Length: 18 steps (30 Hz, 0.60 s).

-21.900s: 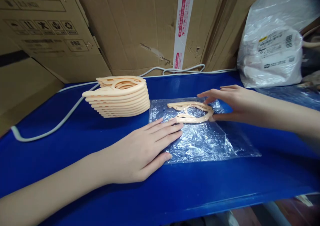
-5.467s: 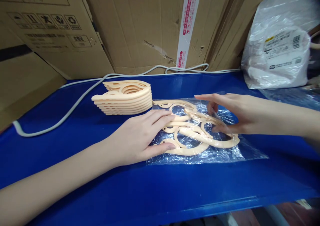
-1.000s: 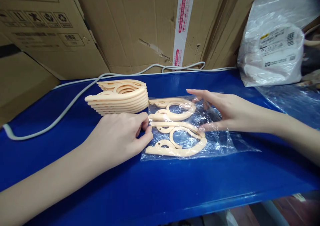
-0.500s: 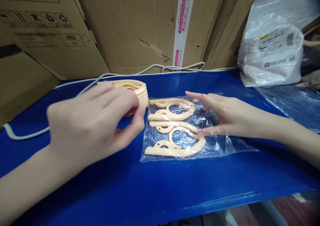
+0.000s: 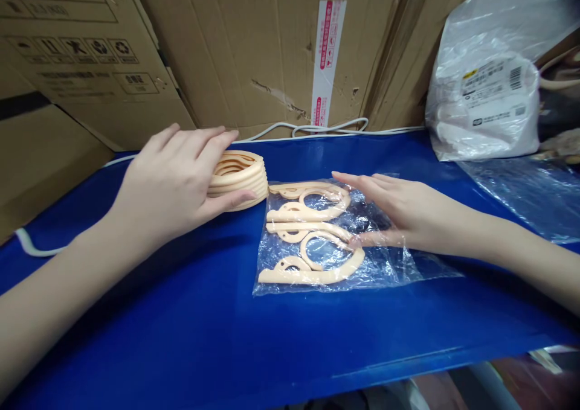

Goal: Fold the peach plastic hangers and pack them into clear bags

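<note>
My left hand (image 5: 174, 177) is at the left end of a stack of beige plastic folding hangers (image 5: 240, 180). Its fingers stretch out above the stack and its thumb lies along the front side; the far end of the stack is behind the hand. Right of the stack, a clear plastic bag (image 5: 380, 265) lies flat with several beige folding hangers (image 5: 326, 275) inside, side by side. My right hand (image 5: 394, 208) rests on the right part of this bag, fingers extended, thumb touching the film over the curved ends of the hangers.
Large cardboard boxes (image 5: 217, 54) stand along the back and left of the blue table (image 5: 226, 337). A white cable (image 5: 326, 129) runs along the back edge. A white plastic package with a label (image 5: 484, 108) sits at back right, near another clear plastic sheet (image 5: 516, 192).
My left hand has opened from a pinch, its fingers rising up and away over the stack, which shows more now. My right hand stays on the bag. The view has shifted slightly.
</note>
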{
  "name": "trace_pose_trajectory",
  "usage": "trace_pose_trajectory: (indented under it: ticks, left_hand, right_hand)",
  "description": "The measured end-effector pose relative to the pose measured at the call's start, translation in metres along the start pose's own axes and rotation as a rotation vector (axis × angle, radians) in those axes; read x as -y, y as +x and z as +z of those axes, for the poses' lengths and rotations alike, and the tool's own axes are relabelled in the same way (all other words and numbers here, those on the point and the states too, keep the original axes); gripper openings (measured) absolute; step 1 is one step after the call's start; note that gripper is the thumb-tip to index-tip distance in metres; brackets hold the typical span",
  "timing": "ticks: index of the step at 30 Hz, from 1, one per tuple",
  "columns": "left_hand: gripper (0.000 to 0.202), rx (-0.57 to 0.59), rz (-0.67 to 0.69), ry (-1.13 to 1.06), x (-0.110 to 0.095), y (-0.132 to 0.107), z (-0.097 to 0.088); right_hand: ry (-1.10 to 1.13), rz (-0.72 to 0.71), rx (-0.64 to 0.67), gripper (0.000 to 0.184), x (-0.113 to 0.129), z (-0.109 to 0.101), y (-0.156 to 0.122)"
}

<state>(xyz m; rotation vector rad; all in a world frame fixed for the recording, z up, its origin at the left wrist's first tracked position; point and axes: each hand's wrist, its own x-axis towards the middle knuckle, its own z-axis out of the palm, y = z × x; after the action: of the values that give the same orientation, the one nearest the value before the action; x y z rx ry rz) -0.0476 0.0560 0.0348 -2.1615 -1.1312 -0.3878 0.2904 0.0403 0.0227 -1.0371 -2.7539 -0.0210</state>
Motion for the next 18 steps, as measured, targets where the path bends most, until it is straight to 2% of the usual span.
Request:
trace_pose_trajectory:
  ticks: [3,8,12,18]
  left_hand:
    - [0.108,0.063,0.021,0.061,0.011,0.0,0.007]
    - [0.097,0.132,0.034,0.05,0.024,-0.001,0.013]
    - [0.101,0.129,0.034,0.057,0.023,-0.001,0.014]
    - [0.096,0.129,0.008,0.054,0.02,0.0,0.011]
  right_hand:
    - [0.061,0.026,0.005,0.09,-0.005,-0.002,-0.001]
    - [0.144,0.08,0.004,0.067,-0.013,-0.003,-0.001]
    - [0.085,0.127,-0.051,0.049,-0.01,-0.005,0.002]
    - [0.097,0.205,-0.153,0.041,-0.006,-0.015,0.002]
